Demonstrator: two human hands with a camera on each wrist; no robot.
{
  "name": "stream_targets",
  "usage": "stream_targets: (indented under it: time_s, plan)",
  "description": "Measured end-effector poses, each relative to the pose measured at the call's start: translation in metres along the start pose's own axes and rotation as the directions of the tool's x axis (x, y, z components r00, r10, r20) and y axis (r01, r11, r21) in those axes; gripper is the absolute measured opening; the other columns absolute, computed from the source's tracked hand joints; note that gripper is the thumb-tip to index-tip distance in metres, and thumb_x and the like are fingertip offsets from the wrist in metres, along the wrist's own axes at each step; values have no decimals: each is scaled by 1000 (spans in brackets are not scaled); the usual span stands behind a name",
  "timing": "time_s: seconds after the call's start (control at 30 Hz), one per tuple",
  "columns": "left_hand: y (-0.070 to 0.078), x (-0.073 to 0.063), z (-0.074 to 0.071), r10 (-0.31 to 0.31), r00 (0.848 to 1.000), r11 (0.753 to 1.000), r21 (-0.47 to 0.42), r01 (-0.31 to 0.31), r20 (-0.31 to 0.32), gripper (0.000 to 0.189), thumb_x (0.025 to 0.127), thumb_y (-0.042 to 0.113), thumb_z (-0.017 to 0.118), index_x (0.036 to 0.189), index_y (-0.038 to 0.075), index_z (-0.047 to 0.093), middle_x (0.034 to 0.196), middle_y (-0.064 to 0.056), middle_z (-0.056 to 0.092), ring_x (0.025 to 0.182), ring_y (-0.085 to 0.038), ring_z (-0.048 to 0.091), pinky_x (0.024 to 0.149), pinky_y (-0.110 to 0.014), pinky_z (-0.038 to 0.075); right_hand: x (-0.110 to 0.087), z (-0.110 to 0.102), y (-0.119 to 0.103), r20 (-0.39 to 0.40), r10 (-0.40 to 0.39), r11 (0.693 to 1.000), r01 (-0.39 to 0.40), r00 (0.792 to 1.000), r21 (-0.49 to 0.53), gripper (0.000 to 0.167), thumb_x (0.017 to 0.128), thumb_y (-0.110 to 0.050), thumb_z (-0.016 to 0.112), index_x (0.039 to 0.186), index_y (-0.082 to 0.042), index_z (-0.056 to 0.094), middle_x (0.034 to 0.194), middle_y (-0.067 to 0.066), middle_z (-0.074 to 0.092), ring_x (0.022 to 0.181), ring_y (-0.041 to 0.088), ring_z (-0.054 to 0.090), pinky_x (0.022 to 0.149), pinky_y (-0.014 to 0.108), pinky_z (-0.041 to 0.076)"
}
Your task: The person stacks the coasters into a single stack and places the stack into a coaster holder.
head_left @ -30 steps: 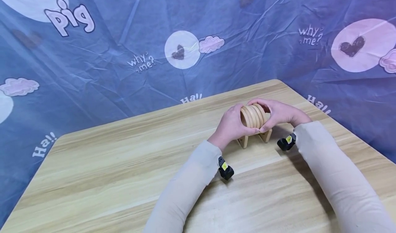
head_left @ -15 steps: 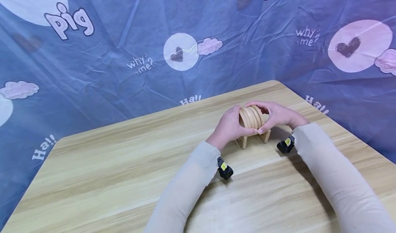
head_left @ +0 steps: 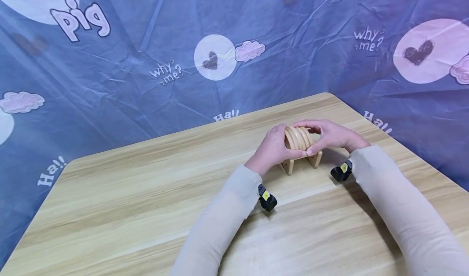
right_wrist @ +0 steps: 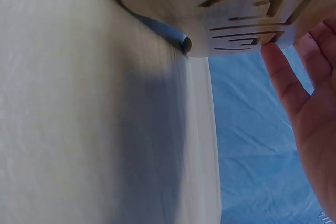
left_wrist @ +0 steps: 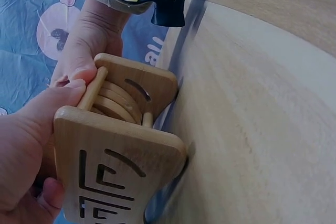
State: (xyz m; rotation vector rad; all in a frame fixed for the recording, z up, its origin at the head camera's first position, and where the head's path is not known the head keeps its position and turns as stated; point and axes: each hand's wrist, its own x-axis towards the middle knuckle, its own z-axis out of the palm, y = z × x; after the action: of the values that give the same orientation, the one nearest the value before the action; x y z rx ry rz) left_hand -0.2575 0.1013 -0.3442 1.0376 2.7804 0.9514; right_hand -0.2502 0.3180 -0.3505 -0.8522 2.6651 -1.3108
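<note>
A wooden coaster rack [left_wrist: 121, 150] with slotted patterns cut in its end panels stands on the table. Round wooden coasters [head_left: 297, 136] stand on edge in a row inside it. My left hand [head_left: 270, 149] grips the rack's left end around the coasters; in the left wrist view its thumb lies at the upper rail [left_wrist: 93, 88]. From the other end my right hand [head_left: 331, 135] holds the rack, its thumb near the left thumb. The right wrist view shows right fingers [right_wrist: 286, 80] at the panel [right_wrist: 236, 11]. Some fingers are hidden behind the coasters.
The light wood-grain table [head_left: 154, 198] extends to the left and in front. Its back edge meets a blue printed cloth [head_left: 146, 56]. A black wrist camera [head_left: 267, 200] hangs under the left cuff, another black camera [head_left: 341, 171] under the right.
Both hands keep their hold on the rack, which stays in place. The right thumb and fingers shift slightly at the coasters. The head view moves a little.
</note>
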Motion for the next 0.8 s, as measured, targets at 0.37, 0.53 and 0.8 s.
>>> stream_targets:
  time_s: [0.37,0.53,0.8]
  plan:
    - [-1,-5,0,-22,1000,1000,-15,22,-10,83,66,52,77,130,10,45,124,-3,52,111,-15,48,95,-26,45,2,0,0,5,-5,1000,5,1000,-7,78,67,-7,79,136,-4,44,124,-18,52,100,7,57,83,24,49]
    - [-6,-11,3,-20,999,998,-52,18,-36,85,70,51,75,137,12,40,135,-4,46,121,-18,42,99,-30,41,3,4,-4,49,7,1000,-7,999,3,78,70,-7,77,138,-3,39,134,12,49,102,8,55,85,26,48]
    - [-12,-27,8,17,997,979,-202,-33,-78,79,76,50,70,143,27,34,141,-4,35,122,-18,40,96,-37,44,-1,6,-13,76,28,996,-21,997,-84,84,71,-14,78,142,-5,34,143,19,38,121,13,45,99,32,40]
